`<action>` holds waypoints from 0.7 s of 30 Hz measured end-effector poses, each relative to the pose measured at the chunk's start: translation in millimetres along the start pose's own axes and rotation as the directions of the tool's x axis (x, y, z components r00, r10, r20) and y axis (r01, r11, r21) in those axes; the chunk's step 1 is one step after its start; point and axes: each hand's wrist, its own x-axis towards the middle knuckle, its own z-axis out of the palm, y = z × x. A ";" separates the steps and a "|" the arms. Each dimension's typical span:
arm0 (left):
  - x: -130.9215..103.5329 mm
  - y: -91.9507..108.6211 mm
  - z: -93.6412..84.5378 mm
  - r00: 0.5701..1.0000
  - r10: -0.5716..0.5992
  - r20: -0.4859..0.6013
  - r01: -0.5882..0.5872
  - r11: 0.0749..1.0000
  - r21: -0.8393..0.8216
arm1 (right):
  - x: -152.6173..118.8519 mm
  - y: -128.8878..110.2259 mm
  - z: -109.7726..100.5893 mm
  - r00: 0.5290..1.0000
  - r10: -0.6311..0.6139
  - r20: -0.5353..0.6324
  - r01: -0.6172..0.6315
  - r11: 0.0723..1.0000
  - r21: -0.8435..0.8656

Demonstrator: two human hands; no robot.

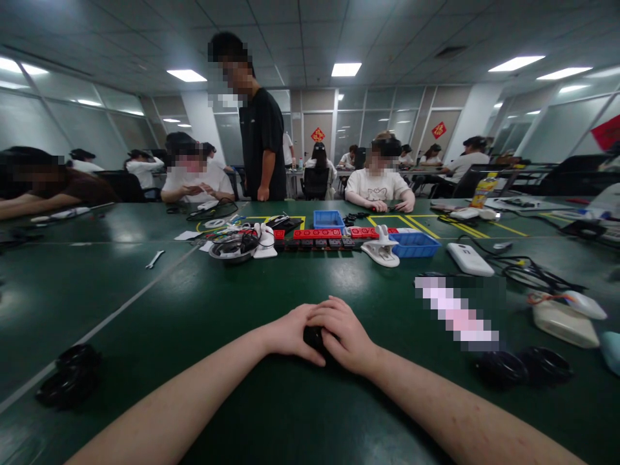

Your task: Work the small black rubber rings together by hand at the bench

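Note:
Near the middle of the green table (232, 290), my left hand (290, 332) and my right hand (345, 332) are wrapped round a small black object (314, 336). Its upper part shows between my thumbs and fingers; the rest is hidden by the hands, so its kind cannot be made out. The fingers of both hands meet and overlap over its far side. Black ring-shaped parts lie at the left (70, 376) and at the right (526, 368), apart from my hands.
Beyond my hands stand a metal bowl with cables (232, 252), white clamps (382, 248), red blocks (317, 234) and blue bins (415, 244). A wrench (155, 259) lies left. White devices (469, 259) and cables are at right. People sit across; one stands.

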 end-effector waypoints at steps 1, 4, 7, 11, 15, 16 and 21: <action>-0.1 0.8 2.0 0.999 -0.025 -0.031 0.025 1.000 -0.011 | -0.1 -0.4 -1.0 1.000 -0.002 -0.019 0.001 1.000 -0.027; 0.0 3.4 9.0 0.994 -0.059 -0.096 0.059 0.998 0.001 | 0.4 -1.1 -3.9 0.998 0.048 -0.046 -0.054 0.989 -0.135; 1.2 6.8 15.1 0.988 -0.086 -0.132 0.095 0.993 0.067 | 2.0 -0.6 -3.7 0.989 0.142 -0.036 -0.146 0.963 -0.227; 3.6 10.4 19.8 0.969 -0.125 -0.214 0.160 0.975 0.157 | 4.2 0.6 1.1 0.965 0.259 -0.045 -0.259 0.911 -0.322; 4.7 8.5 19.1 0.964 -0.114 -0.240 0.165 0.965 0.205 | 4.6 1.8 4.0 0.949 0.309 -0.059 -0.310 0.889 -0.337; 4.8 6.9 18.3 0.964 -0.115 -0.240 0.166 0.964 0.206 | 4.6 2.2 3.7 0.952 0.302 -0.055 -0.303 0.896 -0.325; 4.9 -1.6 12.4 0.976 -0.118 -0.181 0.147 0.977 0.153 | 3.8 2.8 -1.0 0.977 0.211 -0.014 -0.210 0.957 -0.200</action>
